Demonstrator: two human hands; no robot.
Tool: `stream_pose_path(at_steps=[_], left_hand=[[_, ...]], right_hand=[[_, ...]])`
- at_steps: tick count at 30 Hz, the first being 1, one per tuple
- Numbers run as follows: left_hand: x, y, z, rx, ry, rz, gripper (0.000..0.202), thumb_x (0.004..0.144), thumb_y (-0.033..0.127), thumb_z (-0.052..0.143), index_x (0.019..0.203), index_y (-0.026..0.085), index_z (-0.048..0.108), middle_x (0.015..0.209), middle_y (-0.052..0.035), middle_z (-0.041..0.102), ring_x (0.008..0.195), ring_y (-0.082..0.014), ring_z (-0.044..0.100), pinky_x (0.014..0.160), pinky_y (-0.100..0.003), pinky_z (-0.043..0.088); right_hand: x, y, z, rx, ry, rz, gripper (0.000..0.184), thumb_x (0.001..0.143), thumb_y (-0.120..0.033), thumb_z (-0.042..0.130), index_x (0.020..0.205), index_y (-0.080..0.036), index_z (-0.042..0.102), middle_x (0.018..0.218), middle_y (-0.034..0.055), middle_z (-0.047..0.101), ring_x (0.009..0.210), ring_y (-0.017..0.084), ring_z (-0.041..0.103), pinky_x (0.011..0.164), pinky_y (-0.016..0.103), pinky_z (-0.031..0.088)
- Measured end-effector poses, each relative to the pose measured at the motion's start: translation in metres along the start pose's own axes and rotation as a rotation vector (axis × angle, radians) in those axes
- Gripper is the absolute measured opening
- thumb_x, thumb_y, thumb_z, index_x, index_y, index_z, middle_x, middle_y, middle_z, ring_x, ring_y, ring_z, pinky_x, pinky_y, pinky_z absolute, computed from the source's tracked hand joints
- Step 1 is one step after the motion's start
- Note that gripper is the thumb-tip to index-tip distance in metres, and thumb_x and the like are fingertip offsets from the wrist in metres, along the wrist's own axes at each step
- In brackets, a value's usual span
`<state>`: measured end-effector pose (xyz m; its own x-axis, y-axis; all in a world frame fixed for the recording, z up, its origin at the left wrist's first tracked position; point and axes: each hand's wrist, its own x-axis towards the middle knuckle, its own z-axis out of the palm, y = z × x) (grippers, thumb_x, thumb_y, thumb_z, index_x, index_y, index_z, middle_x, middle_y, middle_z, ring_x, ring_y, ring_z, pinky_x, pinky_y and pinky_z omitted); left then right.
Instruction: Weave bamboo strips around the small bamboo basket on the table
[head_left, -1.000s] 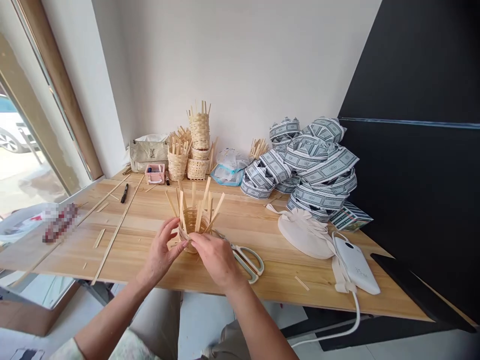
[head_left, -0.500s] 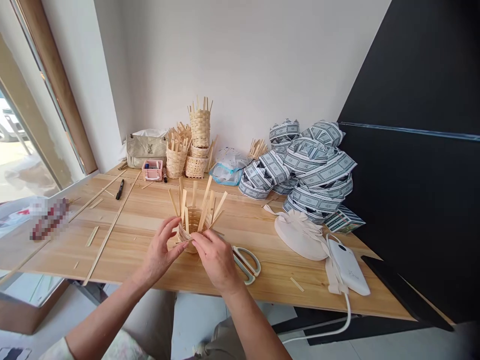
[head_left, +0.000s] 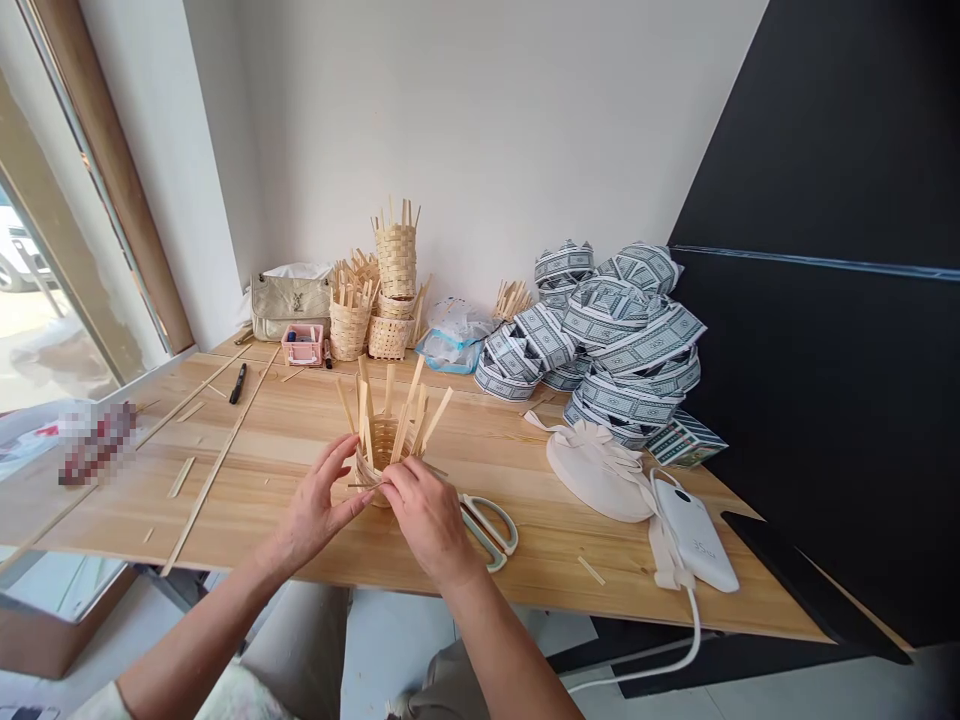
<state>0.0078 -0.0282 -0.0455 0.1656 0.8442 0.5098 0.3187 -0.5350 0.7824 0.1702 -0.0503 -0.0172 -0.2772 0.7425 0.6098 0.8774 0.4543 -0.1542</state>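
Observation:
A small woven bamboo basket [head_left: 385, 437] stands on the table in front of me, with several upright strips sticking out above its rim. My left hand [head_left: 321, 500] holds its left side, fingers on the wall and thumb low at the front. At the near rim, my right hand [head_left: 429, 515] pinches a thin bamboo strip [head_left: 369, 486] between thumb and fingertips. Part of the basket's front is hidden behind my fingers. Just right of my right hand lie scissors [head_left: 491, 530], their handles showing and the blades mostly covered.
Finished-looking woven baskets [head_left: 395, 260] are stacked at the back, beside a beige handbag [head_left: 291, 305] and a pink box [head_left: 303, 345]. Rolls of patterned ribbon [head_left: 607, 330] pile up at the right. Long strips [head_left: 221, 455] and a black marker [head_left: 238, 384] lie left; a white power bank [head_left: 694, 530] lies right.
My right hand has shifted slightly left and up along the rim with the strip. My left hand stays on the basket's side. The view has moved slightly.

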Motion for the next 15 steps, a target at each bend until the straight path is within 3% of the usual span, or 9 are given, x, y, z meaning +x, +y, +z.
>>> stream_pose_path(at_steps=[6,9,12,15], left_hand=[[0.006,0.018,-0.011,0.02,0.139,0.076,0.04,0.076,0.03,0.063,0.114,0.027,0.051,0.105,-0.0053,0.055,0.093,-0.0194,0.056,0.081,-0.035,0.049],[0.015,0.024,-0.009,-0.074,0.077,0.016,0.031,0.074,0.031,0.064,0.104,0.025,0.057,0.091,-0.003,0.055,0.086,-0.0182,0.054,0.078,-0.033,0.049],[0.024,0.031,-0.005,-0.174,-0.001,-0.065,0.017,0.071,0.035,0.066,0.08,0.021,0.063,0.081,-0.0023,0.054,0.082,-0.0189,0.053,0.076,-0.032,0.048],[0.03,0.036,-0.003,-0.283,0.017,-0.143,0.022,0.068,0.038,0.066,0.061,0.019,0.057,0.073,-0.001,0.053,0.075,-0.0176,0.052,0.07,-0.029,0.046]], right_hand=[[-0.001,0.0,0.003,0.013,-0.004,0.018,0.011,0.076,-0.014,0.065,0.07,-0.02,0.057,0.07,-0.0023,0.06,0.061,0.012,0.056,0.054,0.022,0.035],[0.0,-0.001,0.002,0.006,-0.018,0.004,0.009,0.078,-0.015,0.064,0.072,-0.02,0.058,0.071,-0.0016,0.06,0.062,0.012,0.057,0.053,0.023,0.035],[0.0,-0.001,0.001,-0.018,-0.024,-0.018,0.008,0.078,-0.018,0.064,0.074,-0.021,0.059,0.071,-0.0015,0.06,0.061,0.012,0.057,0.051,0.024,0.034],[0.001,0.0,0.002,-0.054,-0.006,-0.044,0.01,0.078,-0.022,0.065,0.072,-0.022,0.058,0.069,-0.0018,0.059,0.06,0.013,0.057,0.049,0.025,0.033]])
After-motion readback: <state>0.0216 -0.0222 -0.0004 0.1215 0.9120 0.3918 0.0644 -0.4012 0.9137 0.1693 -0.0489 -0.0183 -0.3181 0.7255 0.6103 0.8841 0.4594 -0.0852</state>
